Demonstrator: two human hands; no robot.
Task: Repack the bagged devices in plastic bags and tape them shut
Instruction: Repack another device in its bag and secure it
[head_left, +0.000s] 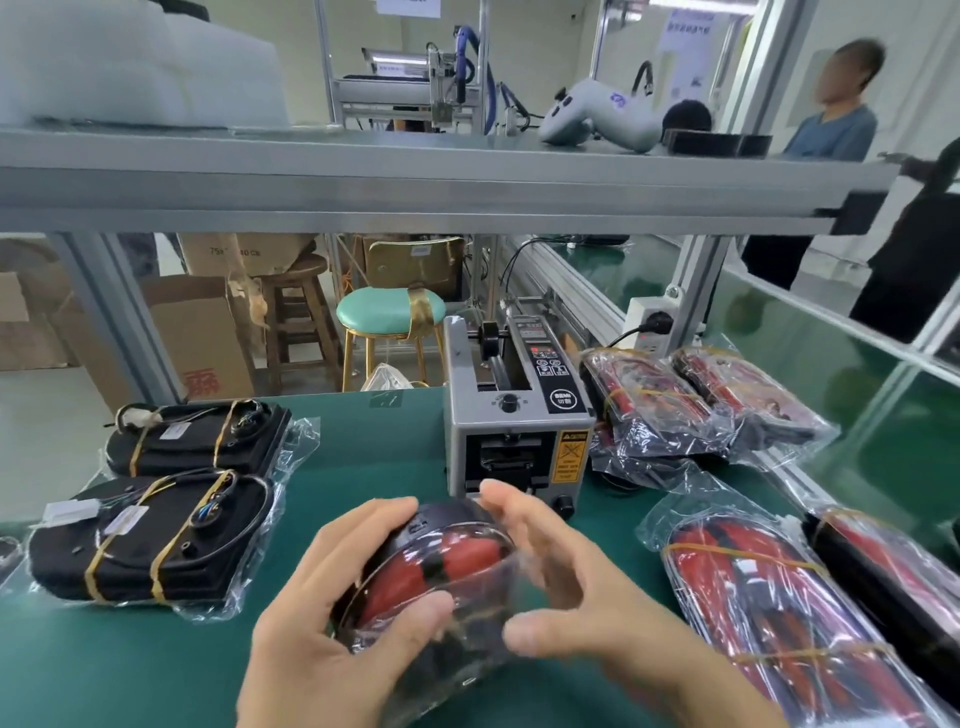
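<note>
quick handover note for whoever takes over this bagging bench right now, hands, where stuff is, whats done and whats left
Left hand grips the red-and-black device in its plastic bag, held above the green mat.
Right hand is on the bag's open side, fingers spread and loosely curved; a firm grip cannot be confirmed.
Tape dispenser sits just behind the hands.
Two black banded devices lie in open bags on the left; bagged red devices are piled on the right.
Done: this device is in its bag.
Left: tape it shut, then do the rest.
</note>
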